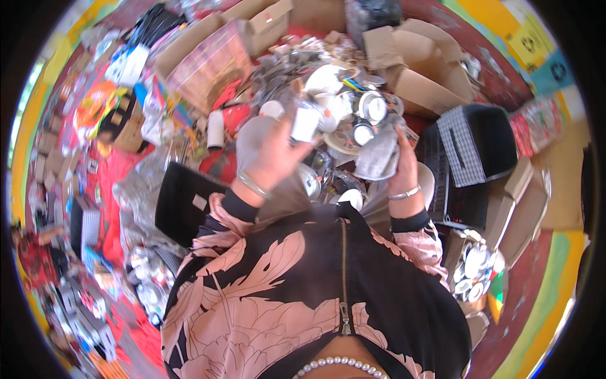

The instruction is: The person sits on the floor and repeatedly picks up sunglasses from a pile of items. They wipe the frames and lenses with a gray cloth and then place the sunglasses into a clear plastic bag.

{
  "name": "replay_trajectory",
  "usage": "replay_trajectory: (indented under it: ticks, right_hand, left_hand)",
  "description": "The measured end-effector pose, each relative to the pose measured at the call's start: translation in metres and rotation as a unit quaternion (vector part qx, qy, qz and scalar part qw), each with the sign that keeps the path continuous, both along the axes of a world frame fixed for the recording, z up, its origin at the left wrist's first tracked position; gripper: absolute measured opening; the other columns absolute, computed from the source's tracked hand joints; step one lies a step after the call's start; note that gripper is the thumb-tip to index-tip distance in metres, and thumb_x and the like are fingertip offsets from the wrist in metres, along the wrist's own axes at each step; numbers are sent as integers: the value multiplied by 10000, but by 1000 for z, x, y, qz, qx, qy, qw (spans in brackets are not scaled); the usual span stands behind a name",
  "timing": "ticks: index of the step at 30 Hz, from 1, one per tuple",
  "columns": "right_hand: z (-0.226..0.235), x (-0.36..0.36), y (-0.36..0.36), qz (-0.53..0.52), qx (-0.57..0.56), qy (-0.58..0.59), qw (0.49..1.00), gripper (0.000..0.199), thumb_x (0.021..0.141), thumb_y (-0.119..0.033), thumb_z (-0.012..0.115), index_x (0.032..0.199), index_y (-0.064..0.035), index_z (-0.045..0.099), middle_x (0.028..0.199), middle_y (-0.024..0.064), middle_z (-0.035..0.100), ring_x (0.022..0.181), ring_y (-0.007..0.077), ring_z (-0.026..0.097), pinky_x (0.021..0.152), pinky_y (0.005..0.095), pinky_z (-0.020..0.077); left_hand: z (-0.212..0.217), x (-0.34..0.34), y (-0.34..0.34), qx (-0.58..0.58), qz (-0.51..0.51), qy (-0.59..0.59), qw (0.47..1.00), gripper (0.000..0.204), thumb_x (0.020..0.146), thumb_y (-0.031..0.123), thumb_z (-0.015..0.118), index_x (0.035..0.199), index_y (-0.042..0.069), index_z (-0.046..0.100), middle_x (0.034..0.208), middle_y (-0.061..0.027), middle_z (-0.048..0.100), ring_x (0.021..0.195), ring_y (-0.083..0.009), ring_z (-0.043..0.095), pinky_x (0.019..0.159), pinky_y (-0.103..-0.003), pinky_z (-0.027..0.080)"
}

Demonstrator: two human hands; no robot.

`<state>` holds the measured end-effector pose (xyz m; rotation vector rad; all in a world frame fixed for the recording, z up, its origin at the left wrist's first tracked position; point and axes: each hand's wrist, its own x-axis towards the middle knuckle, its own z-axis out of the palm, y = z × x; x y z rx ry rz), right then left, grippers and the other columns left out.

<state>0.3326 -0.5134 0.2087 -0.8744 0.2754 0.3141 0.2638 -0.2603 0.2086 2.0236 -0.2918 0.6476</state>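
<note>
My left hand (276, 153), smeared by motion, has its fingers and thumb around a small white box-shaped thing (305, 125); its exact kind is unclear. A grey cloth (377, 158) hangs from my right hand (404, 165), whose fingers are closed at the cloth's right edge. Just left of the cloth's top is a round white-topped container (363, 134), with another white-rimmed one (372, 107) beyond it. Both hands are above a heap of mixed discarded items between my knees. A white roll (215, 129) stands left of my left hand.
Open cardboard boxes (426, 69) stand at the back. To the right is a black bin with a checked band (464, 148); a black tray (183, 205) is at left. White cups or lids (476, 268) fill a container at lower right. Plastic bags and scrap cover the left side.
</note>
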Motion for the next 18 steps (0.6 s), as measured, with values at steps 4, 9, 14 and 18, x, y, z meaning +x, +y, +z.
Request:
replay_trajectory:
  ticks: [4,9,14,18]
  right_hand:
    - [-42,-3,-23,11,-52,72,996,302,874,-266,573,1067,-33,563,995,87,631,877,222,620,790,349,509]
    - [-101,1,-52,68,-96,118,986,295,881,-263,564,1091,-56,557,1040,62,616,945,219,598,838,359,487]
    - [-87,10,-26,98,-176,142,969,341,886,-300,550,1132,-64,541,1083,69,601,973,242,587,855,390,476]
    - [-94,12,-23,108,-195,155,963,362,882,-308,555,1150,-66,537,1102,72,596,996,245,578,869,403,467]
  left_hand:
    - [1,-56,107,-344,105,228,905,273,826,177,600,1057,47,538,740,14,527,582,-63,496,475,-213,371]
    - [-86,-166,222,-522,235,151,806,189,867,125,529,1028,27,541,837,-26,578,743,-122,560,666,-256,454]
    - [-180,-265,234,-565,418,173,690,200,837,178,576,1010,79,560,746,2,573,594,-97,529,505,-220,399]
    - [-277,-301,224,-587,417,280,635,167,809,151,586,966,97,566,677,24,544,499,-80,475,372,-206,303]
